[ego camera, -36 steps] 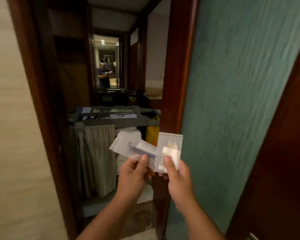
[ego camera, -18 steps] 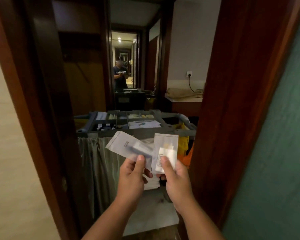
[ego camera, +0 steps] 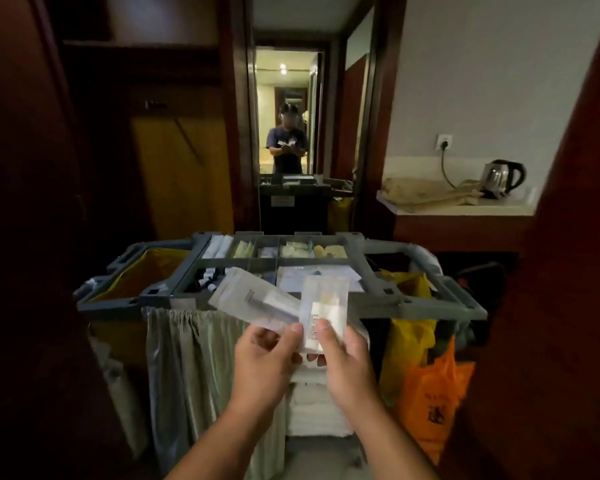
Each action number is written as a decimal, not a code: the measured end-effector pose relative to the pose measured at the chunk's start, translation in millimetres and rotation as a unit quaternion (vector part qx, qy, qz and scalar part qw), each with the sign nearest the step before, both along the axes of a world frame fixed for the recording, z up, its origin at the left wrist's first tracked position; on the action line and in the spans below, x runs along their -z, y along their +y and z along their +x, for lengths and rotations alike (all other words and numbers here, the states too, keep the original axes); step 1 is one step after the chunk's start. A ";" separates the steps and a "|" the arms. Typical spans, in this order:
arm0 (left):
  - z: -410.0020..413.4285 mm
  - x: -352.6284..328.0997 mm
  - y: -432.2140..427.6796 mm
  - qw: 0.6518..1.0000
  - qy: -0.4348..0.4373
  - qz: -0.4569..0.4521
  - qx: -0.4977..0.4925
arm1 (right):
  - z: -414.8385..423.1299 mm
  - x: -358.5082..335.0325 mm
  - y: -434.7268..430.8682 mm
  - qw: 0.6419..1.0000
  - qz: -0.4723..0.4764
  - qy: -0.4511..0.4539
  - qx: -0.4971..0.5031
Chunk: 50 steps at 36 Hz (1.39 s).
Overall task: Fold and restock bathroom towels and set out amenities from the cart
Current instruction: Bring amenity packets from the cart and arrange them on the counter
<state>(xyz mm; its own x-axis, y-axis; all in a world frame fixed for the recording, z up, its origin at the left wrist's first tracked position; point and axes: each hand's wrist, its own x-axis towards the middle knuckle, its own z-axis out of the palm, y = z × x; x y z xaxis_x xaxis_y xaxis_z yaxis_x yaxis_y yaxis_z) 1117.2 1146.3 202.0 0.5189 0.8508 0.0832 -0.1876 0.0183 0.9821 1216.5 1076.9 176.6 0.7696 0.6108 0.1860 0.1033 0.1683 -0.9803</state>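
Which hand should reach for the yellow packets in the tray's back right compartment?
Right, probably. The right hand lies on the side of the yellow packets; the left hand would have to cross it. Neither is free: left pinches the long packet, right the upright packet.

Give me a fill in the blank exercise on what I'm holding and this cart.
Of the left hand and right hand, the upright packet is pinched by the ____; the other pinches the long packet.
The liner bag at the cart's left end is ____.
The printed bag hanging lowest at its right end is ____.
Missing words: right; yellow; orange.
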 end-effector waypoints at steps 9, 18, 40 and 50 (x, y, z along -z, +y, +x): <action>94.4 -2.2 95.7 0.998 -0.013 -0.007 -0.067 | 100.5 -5.4 106.9 0.997 -0.038 0.002 -0.066; 181.9 42.9 253.7 0.994 0.036 0.018 -0.098 | 184.4 21.8 249.6 0.993 -0.095 0.004 -0.066; 343.4 120.7 516.9 0.977 0.153 0.074 -0.128 | 381.2 83.8 488.7 0.969 -0.221 -0.088 0.066; 363.9 154.8 588.3 0.936 0.263 0.131 -0.195 | 447.4 119.1 554.9 0.837 -0.451 -0.309 -0.019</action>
